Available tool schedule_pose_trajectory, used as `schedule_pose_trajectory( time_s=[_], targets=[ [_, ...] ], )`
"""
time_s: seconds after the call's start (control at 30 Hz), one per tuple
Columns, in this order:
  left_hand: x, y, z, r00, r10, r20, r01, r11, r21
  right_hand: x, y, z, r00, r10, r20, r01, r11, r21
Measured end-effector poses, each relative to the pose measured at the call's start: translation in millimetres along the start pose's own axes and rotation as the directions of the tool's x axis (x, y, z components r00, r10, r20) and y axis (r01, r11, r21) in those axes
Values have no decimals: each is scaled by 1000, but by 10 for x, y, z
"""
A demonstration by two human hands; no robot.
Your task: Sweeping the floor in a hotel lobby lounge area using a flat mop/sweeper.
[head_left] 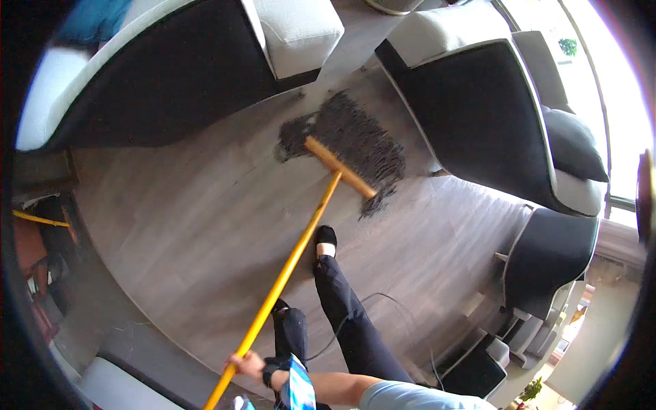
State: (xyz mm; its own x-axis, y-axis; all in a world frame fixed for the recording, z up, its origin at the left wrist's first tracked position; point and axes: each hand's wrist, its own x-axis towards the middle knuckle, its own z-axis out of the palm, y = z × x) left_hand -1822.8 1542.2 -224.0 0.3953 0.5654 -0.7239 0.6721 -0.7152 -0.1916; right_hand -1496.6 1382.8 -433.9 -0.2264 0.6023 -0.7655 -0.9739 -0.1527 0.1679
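Observation:
A mop with a long yellow pole (282, 278) slants across the view from the lower left to the middle of the floor. Its wooden crossbar (339, 167) lies along the near edge of a wide, shaggy dark grey mop head (357, 135), which is spread on the floor. My right hand (249, 365) is closed round the pole near the lower edge, with a dark band on the wrist. A glossy blue item (301, 384) shows beside that forearm. My left hand is out of sight.
Grey wood-look floor (184, 198) runs between a dark-backed sofa (171, 75) at the far left and an armchair (478, 102) at the far right. A dark chair (550, 256) stands at right. A thin cable (393, 298) crosses near my legs (348, 314).

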Motion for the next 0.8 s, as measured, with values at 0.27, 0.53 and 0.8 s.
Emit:
schedule_pose_trajectory(
  time_s=[0.27, 0.53, 0.8],
  targets=[
    [999, 849, -1587, 979, -85, -184, 89, 996, 14, -168, -957, 185, 966, -195, 172, 139, 946, 293],
    [2289, 3447, -1352, 996, 25, -86, -57, 919, -390, -409, -2706, -1455, 642, -644, -417, 704, 710, -14],
    [1649, 3789, -1016, 962, 272, -7, -246, 858, -451, -984, -2499, -1783, 658, -528, -538, 559, 820, -122]
  ],
)
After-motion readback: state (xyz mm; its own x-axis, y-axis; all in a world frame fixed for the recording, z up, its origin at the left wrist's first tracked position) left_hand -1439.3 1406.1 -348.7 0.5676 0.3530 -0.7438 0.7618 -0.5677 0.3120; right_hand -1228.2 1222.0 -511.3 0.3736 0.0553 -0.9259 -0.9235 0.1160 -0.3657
